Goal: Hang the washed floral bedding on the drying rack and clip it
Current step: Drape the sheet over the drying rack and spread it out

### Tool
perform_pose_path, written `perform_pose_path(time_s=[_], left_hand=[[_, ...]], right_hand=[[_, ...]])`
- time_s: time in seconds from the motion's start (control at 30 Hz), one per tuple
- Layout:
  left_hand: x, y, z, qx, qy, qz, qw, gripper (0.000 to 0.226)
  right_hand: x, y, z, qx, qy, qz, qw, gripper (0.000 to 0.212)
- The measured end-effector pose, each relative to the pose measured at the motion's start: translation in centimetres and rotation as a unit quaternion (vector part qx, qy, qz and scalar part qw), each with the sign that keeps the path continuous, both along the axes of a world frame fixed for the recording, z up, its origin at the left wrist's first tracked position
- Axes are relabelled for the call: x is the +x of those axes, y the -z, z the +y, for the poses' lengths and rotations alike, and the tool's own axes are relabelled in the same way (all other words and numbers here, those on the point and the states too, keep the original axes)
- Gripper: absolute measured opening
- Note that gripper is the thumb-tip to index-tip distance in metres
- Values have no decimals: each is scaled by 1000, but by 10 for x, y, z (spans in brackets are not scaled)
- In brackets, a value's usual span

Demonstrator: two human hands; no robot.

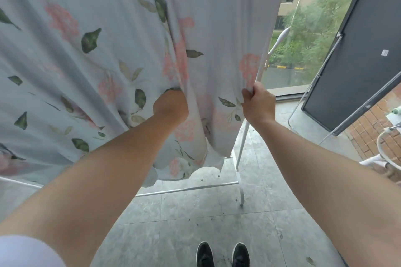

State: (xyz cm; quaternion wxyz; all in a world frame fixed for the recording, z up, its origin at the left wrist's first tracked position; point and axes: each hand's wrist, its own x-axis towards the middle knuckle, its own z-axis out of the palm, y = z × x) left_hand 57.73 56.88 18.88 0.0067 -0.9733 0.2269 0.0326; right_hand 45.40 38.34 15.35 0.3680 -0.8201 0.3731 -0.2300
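setting: grey tiled floor (pixel 217 223) beside a large window (pixel 303 39) that looks onto trees and a building; a dark panel (pixel 358 60) stands at the right, with a brick wall (pixel 368 132) below it.
floral bedding (pixel 108 50): pale cloth with pink blooms and green leaves, hanging from above the top of the view in long folds; it fills the left and centre, and its hem ends above the rack's low crossbar.
drying rack (pixel 242 143): white tube frame; one upright and the low crossbar show beneath and to the right of the cloth; the top rail is out of view.
left hand (pixel 171 106): pushed into a deep fold near the middle of the cloth, fingers curled and mostly buried, gripping a bunch of fabric.
right hand (pixel 258 104): closed round the cloth's right-hand edge, thumb on the near face, just beside the rack's upright.
bedding relative to hands: both hands hold the same hanging panel at about one height, well apart; the cloth sags between them.
reason for hold: judged, two grips on one panel let the folds be drawn sideways so the wet cloth hangs flatter and reaches the rack's end.
task stage: hanging looks nearly done; no clip is visible, so clipping seems yet to come.
also present: dark shoes (pixel 223 254) at the bottom edge.
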Motion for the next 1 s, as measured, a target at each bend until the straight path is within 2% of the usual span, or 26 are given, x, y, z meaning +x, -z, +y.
perform_pose_path(time_s=[0.2, 0.33, 0.57, 0.67, 0.73, 0.87, 1.0], left_hand=[[6, 76, 25, 95, 22, 1, 995, 37], [9, 129, 30, 132, 4, 40, 990, 40], [-13, 204, 34, 137, -3, 145, 980, 40], [-11, 208, 30, 118, -1, 182, 976, 39], [-9, 203, 30, 128, 20, 208, 970, 50], [-6, 177, 40, 127, 24, 225, 966, 66], [-5, 142, 59, 104, 41, 209, 971, 39]], right_hand=[[-24, 71, 6, 87, 34, 83, 992, 16], [-44, 116, -5, 100, 75, 139, 982, 14], [-60, 149, -13, 132, 120, 180, 967, 32], [-61, 143, -11, 154, 107, 268, 945, 40], [-58, 135, -6, 155, 49, 330, 930, 40], [-48, 103, 13, 132, -48, 334, 932, 29], [-27, 72, 36, 123, -123, 321, 931, 33]])
